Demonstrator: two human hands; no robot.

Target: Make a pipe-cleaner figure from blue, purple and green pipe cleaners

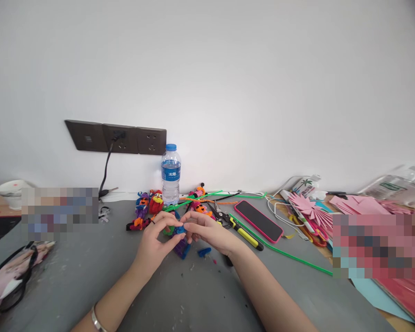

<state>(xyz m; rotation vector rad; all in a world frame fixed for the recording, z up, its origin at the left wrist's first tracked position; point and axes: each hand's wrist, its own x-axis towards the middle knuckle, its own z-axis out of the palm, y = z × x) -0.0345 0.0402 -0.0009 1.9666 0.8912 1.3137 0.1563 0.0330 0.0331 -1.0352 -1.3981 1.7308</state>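
Observation:
My left hand (161, 235) and my right hand (202, 228) meet above the grey mat, fingertips pinched together at a small blue fuzzy piece (180, 229). Most of that piece is hidden by the fingers. A purple and blue fuzzy piece (181, 249) shows just below my fingertips, and a short blue piece (204, 252) lies on the mat to the right. Behind my hands lie several colourful fuzzy figures, among them a red one (156, 201) and a purple one with an orange face (142, 205).
A water bottle (171, 177) stands by the wall. Yellow-handled pliers (245, 234), a pink-edged phone (258, 221) and a long green stem (290, 257) lie right. Pink papers (359, 206) and scissors (318, 239) lie farther right; black cables (24, 276) are at left.

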